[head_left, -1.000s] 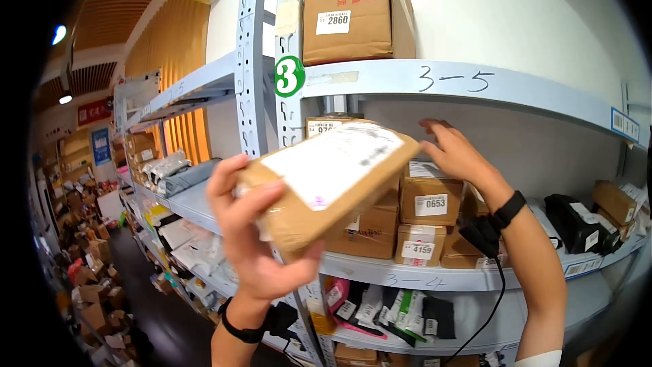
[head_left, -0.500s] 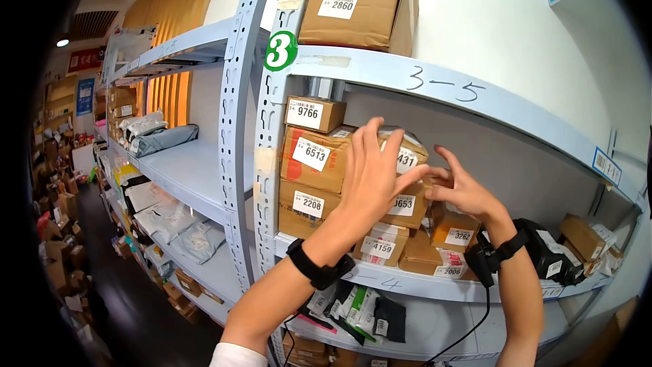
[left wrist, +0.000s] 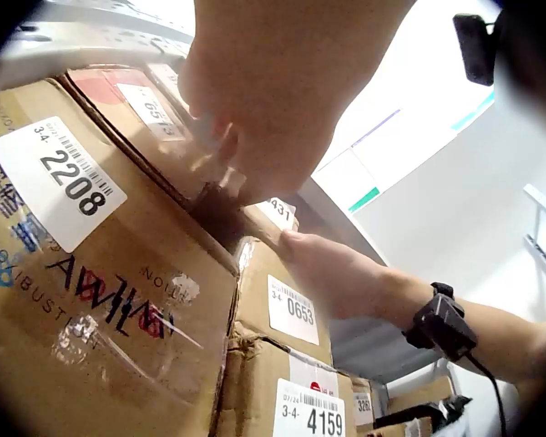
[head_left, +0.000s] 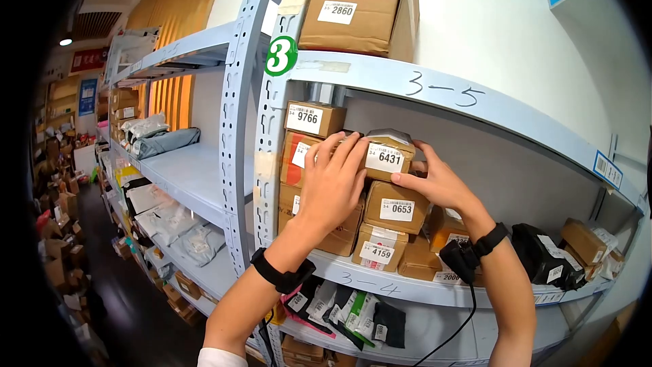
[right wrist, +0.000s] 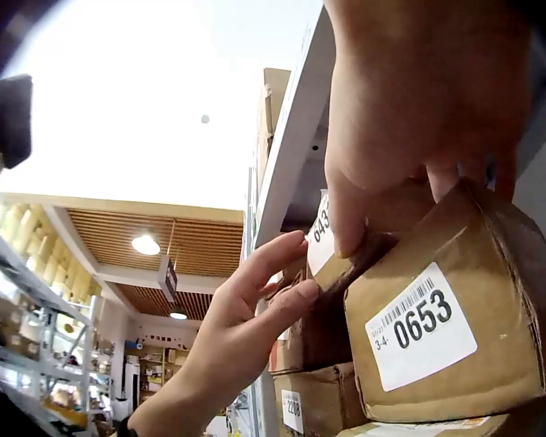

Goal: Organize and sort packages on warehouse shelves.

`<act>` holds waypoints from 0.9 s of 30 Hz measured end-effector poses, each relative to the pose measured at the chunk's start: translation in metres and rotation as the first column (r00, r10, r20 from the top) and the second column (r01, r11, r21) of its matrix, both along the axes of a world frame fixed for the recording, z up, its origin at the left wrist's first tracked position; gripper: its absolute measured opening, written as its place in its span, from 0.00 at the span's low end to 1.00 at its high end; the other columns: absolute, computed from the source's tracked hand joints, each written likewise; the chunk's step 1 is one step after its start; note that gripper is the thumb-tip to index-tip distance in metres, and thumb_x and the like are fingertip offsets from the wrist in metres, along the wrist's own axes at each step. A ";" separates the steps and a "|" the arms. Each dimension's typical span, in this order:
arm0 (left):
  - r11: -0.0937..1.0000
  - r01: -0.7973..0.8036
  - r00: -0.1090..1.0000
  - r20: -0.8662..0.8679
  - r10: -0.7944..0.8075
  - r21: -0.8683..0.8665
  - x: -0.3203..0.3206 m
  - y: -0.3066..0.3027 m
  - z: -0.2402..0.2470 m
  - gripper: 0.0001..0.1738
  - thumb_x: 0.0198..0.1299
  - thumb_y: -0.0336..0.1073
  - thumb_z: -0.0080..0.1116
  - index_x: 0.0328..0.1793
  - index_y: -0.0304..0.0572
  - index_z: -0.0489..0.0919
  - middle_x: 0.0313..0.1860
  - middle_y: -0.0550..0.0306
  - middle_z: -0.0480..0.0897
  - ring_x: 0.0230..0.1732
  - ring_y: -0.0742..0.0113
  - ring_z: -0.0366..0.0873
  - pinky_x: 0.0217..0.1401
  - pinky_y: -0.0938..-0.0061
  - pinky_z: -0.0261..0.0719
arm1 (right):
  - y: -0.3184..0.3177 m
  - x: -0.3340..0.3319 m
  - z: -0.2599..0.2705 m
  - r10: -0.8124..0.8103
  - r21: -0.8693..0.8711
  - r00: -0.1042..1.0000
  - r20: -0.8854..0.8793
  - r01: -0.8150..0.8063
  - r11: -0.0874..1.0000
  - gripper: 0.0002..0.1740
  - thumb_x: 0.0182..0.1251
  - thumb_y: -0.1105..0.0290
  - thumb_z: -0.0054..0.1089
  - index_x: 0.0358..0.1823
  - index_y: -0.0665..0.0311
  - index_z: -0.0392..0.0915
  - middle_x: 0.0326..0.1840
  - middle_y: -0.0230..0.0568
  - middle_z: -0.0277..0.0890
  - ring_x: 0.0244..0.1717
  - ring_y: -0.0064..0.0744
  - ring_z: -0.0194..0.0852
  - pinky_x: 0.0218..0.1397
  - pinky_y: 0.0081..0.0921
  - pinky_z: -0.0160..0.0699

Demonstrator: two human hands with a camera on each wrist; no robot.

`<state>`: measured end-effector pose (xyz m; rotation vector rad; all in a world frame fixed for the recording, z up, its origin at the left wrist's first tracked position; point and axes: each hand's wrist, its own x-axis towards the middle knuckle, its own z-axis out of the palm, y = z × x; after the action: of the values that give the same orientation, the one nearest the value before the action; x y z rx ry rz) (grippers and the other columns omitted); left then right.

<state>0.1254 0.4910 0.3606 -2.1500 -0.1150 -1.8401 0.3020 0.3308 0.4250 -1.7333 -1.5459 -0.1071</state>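
- Brown cardboard box 6431 (head_left: 385, 158), white label in front, is gripped at its right side by the right hand (head_left: 443, 182), thumb before it.
- Left hand (head_left: 333, 183) is open, its fingers almost straight, touching the left edge.
- Box stands on box 0653 (head_left: 396, 209), above the grey-blue shelf (head_left: 339, 274).
- White wall (head_left: 489, 34) rises behind.

The head view is bright, the wall (head_left: 502, 41) pale above the shaded space under the shelf's upper front edge (head_left: 509, 103), with black corners and the frame bowed by wide-lens distortion. In the left wrist view, glare streaks the tape on the box marked 2208 (left wrist: 155, 364), and the near left hand (left wrist: 273, 100) is soft. The right wrist view shows a glowing ceiling lamp (right wrist: 146, 244) beneath a blown-out white area.
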 end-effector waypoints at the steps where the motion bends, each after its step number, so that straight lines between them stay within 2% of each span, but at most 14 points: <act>1: 0.999 0.021 1.000 0.014 -0.020 -0.042 -0.004 -0.001 -0.002 0.34 0.60 0.32 0.65 0.74 0.40 0.72 0.72 0.51 0.74 0.75 0.50 0.65 0.76 0.54 0.58 | 0.000 -0.003 0.002 0.002 -0.017 1.000 0.000 -0.002 1.000 0.63 0.60 0.42 0.75 0.81 0.78 0.47 0.75 0.74 0.64 0.76 0.56 0.67 0.77 0.45 0.66; 8: 0.993 0.069 0.998 0.018 -0.068 -0.091 -0.014 0.003 -0.007 0.35 0.55 0.30 0.64 0.73 0.39 0.71 0.70 0.48 0.73 0.74 0.47 0.63 0.77 0.53 0.58 | -0.008 0.008 -0.005 0.007 0.014 1.000 0.003 -0.007 1.000 0.67 0.58 0.41 0.76 0.82 0.78 0.43 0.81 0.71 0.53 0.80 0.58 0.61 0.78 0.49 0.65; 10: 0.995 0.069 0.997 0.045 -0.066 -0.078 -0.017 0.007 -0.009 0.35 0.54 0.29 0.64 0.72 0.39 0.72 0.70 0.47 0.73 0.73 0.45 0.63 0.76 0.53 0.59 | -0.018 0.013 0.000 0.042 0.003 0.995 0.088 -0.042 0.999 0.71 0.54 0.36 0.76 0.82 0.79 0.44 0.81 0.75 0.49 0.80 0.63 0.59 0.78 0.49 0.64; 11: 0.995 0.064 0.997 0.039 -0.061 -0.074 -0.021 0.007 -0.009 0.35 0.53 0.28 0.63 0.71 0.40 0.72 0.70 0.46 0.73 0.73 0.43 0.64 0.77 0.52 0.59 | -0.034 0.021 0.001 -0.024 0.013 0.994 0.105 0.022 1.000 0.63 0.59 0.37 0.73 0.80 0.76 0.53 0.78 0.70 0.59 0.77 0.60 0.65 0.76 0.47 0.68; 12: 0.996 0.068 0.997 0.045 -0.065 -0.066 -0.020 0.007 -0.009 0.34 0.53 0.28 0.62 0.71 0.40 0.72 0.69 0.45 0.73 0.72 0.43 0.63 0.77 0.52 0.58 | -0.045 0.033 0.003 -0.041 0.019 0.995 0.091 0.039 0.999 0.63 0.59 0.37 0.73 0.80 0.76 0.53 0.78 0.70 0.59 0.77 0.60 0.65 0.76 0.47 0.68; 14: 0.998 0.066 0.997 0.041 -0.065 -0.023 -0.021 0.003 -0.009 0.34 0.54 0.30 0.63 0.71 0.40 0.72 0.70 0.47 0.71 0.72 0.44 0.63 0.75 0.51 0.59 | -0.068 0.052 0.002 -0.087 0.044 0.993 0.081 0.084 0.996 0.50 0.64 0.40 0.70 0.73 0.74 0.68 0.70 0.62 0.72 0.70 0.53 0.73 0.71 0.43 0.74; 15: 0.996 0.087 0.995 0.051 -0.087 -0.008 -0.021 0.000 -0.008 0.33 0.53 0.29 0.63 0.70 0.40 0.73 0.69 0.47 0.72 0.72 0.44 0.63 0.74 0.51 0.61 | -0.082 0.056 -0.001 -0.144 0.087 0.983 0.112 0.134 0.987 0.40 0.66 0.43 0.68 0.65 0.71 0.77 0.62 0.56 0.80 0.65 0.49 0.77 0.66 0.41 0.77; 16: 0.988 0.153 0.987 0.040 -0.153 0.009 -0.016 -0.011 -0.009 0.32 0.53 0.27 0.63 0.68 0.40 0.75 0.68 0.47 0.73 0.71 0.45 0.64 0.73 0.52 0.63 | -0.104 0.065 -0.009 -0.182 0.093 0.980 0.085 0.174 0.980 0.40 0.66 0.43 0.68 0.65 0.71 0.77 0.62 0.56 0.80 0.65 0.49 0.77 0.66 0.41 0.77; 19: 0.969 0.240 0.971 -0.013 -0.239 0.062 -0.003 -0.030 -0.012 0.30 0.52 0.27 0.63 0.66 0.40 0.77 0.66 0.47 0.75 0.68 0.44 0.68 0.71 0.53 0.66 | -0.137 0.079 -0.027 -0.324 -0.132 0.899 0.294 0.374 0.918 0.41 0.61 0.40 0.70 0.65 0.66 0.78 0.64 0.58 0.78 0.65 0.54 0.77 0.68 0.42 0.76; 20: 0.957 0.277 0.961 -0.048 -0.274 0.086 -0.004 -0.041 -0.015 0.30 0.52 0.27 0.63 0.65 0.40 0.77 0.65 0.47 0.75 0.66 0.44 0.69 0.70 0.52 0.66 | -0.132 0.075 -0.038 -0.323 -0.132 0.899 0.294 0.373 0.918 0.41 0.61 0.40 0.70 0.65 0.66 0.78 0.64 0.58 0.78 0.65 0.54 0.77 0.68 0.42 0.76; 22: 0.894 0.440 0.879 -0.246 -0.409 0.083 0.011 -0.082 -0.031 0.26 0.51 0.28 0.64 0.61 0.41 0.79 0.62 0.47 0.77 0.63 0.45 0.74 0.67 0.53 0.71 | -0.136 0.070 -0.059 -0.444 -0.035 0.796 0.410 0.501 0.865 0.45 0.59 0.35 0.68 0.65 0.64 0.79 0.66 0.59 0.76 0.67 0.58 0.75 0.70 0.45 0.74; 23: 0.894 0.439 0.876 -0.263 -0.405 0.088 0.013 -0.090 -0.034 0.25 0.52 0.29 0.65 0.60 0.42 0.79 0.62 0.47 0.77 0.62 0.46 0.74 0.65 0.53 0.72 | -0.134 0.074 -0.059 -0.427 -0.047 0.812 0.398 0.483 0.874 0.47 0.57 0.31 0.67 0.66 0.63 0.78 0.68 0.59 0.74 0.68 0.59 0.73 0.71 0.47 0.72; 25: 0.880 0.466 0.850 -0.318 -0.419 0.086 0.025 -0.109 -0.046 0.24 0.53 0.30 0.65 0.59 0.42 0.79 0.61 0.47 0.77 0.61 0.46 0.75 0.64 0.53 0.73 | -0.125 0.041 -0.075 -0.535 0.014 0.762 0.365 0.570 0.821 0.49 0.57 0.30 0.66 0.67 0.64 0.78 0.66 0.61 0.74 0.66 0.63 0.74 0.68 0.50 0.75; 27: 0.879 0.477 0.793 -0.431 -0.431 -0.001 0.043 -0.120 -0.066 0.23 0.56 0.33 0.66 0.60 0.40 0.78 0.62 0.47 0.76 0.63 0.46 0.73 0.64 0.54 0.72 | -0.106 0.026 -0.082 -0.584 0.050 0.724 0.367 0.611 0.790 0.49 0.57 0.29 0.65 0.67 0.64 0.78 0.66 0.63 0.73 0.65 0.65 0.76 0.66 0.50 0.77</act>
<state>0.1682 0.3713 0.2947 -2.5968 0.6434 -1.4861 0.3277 0.2252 0.3431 -2.3225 -1.1658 -0.7505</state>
